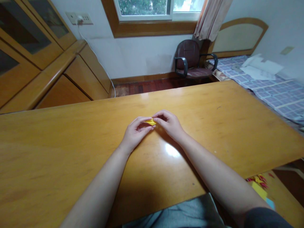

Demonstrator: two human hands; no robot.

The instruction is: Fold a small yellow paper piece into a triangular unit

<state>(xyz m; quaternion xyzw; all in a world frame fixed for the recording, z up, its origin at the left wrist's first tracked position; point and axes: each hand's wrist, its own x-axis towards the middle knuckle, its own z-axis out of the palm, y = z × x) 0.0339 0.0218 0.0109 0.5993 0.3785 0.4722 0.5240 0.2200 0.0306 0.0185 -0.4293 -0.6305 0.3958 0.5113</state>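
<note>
Between my two hands, just above the wooden table [71,152], is a small piece of folded yellow paper [151,122]. My left hand [137,130] grips its left end and lower edge between thumb and fingers. At the other end, the thumb and forefinger of my right hand [168,123] pinch the upper right corner. Much of the paper is hidden behind the fingertips, so its full shape does not show.
On a lower surface at the right lie a yellow paper stack [259,190] and several small red and yellow pieces [260,180]. Beyond the table stand an office chair [190,60], a bed [266,79] and a wooden cabinet [87,72].
</note>
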